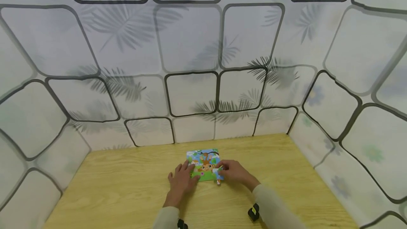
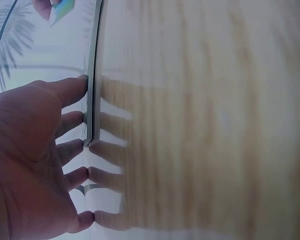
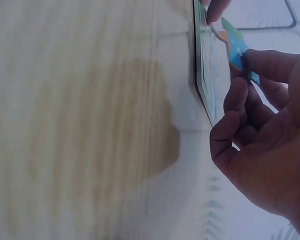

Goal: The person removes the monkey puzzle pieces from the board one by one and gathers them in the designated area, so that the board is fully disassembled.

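A square jigsaw puzzle (image 1: 206,177) with a cartoon monkey picture lies flat on the wooden table. My left hand (image 1: 181,178) rests at its left edge, fingers spread and fairly straight; in the left wrist view the fingertips (image 2: 79,82) touch the board and the table beside it. Over the puzzle's lower right part, my right hand (image 1: 236,173) pinches a blue jigsaw piece (image 3: 236,47) between thumb and fingers. That piece is tilted and held just above the board (image 3: 204,75). Its other markings are orange, white and green.
The light wooden table (image 1: 127,186) extends around the puzzle on all sides. Pale fabric walls (image 1: 194,91) with dark rounded outlines and leaf prints enclose its back and sides. Black wrist devices (image 1: 253,212) sit by both sleeves.
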Available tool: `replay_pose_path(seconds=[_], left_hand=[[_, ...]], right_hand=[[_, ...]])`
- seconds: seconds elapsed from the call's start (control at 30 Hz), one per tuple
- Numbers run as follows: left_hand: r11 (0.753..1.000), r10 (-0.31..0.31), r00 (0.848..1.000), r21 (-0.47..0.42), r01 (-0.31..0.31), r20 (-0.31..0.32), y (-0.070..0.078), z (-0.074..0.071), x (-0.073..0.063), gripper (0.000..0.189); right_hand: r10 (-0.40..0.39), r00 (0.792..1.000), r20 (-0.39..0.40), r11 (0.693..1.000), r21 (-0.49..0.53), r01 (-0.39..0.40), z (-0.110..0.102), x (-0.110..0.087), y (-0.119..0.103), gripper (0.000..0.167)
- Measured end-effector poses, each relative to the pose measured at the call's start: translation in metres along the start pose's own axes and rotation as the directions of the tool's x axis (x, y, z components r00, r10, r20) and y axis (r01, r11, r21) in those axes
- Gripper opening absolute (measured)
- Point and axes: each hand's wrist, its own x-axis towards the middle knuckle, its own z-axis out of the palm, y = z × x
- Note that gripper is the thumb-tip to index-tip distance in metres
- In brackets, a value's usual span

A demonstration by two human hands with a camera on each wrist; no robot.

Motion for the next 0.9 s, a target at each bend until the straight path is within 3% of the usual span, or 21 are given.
replay_pose_path(seconds=[0.37, 0.73, 0.9], left_hand=[[1.0, -0.003, 1.0, -0.006, 0.003, -0.001, 0.0, 0.0, 0.0, 0.049], [1.0, 0.003, 1.0, -0.027, -0.004, -0.004, 0.003, 0.0, 0.0, 0.049], [1.0, 0.001, 1.0, -0.03, -0.001, -0.004, 0.003, -0.001, -0.002, 0.049]], right_hand=[[-0.034, 0.992, 0.122, 0.998, -0.053, 0.041, 0.022, -0.024, -0.012, 0.014], [-0.069, 0.997, 0.035, 0.948, -0.307, 0.076, 0.029, -0.032, -0.021, 0.02], [-0.11, 0.994, -0.006, 0.94, -0.327, 0.102, 0.027, -0.017, -0.024, 0.011]])
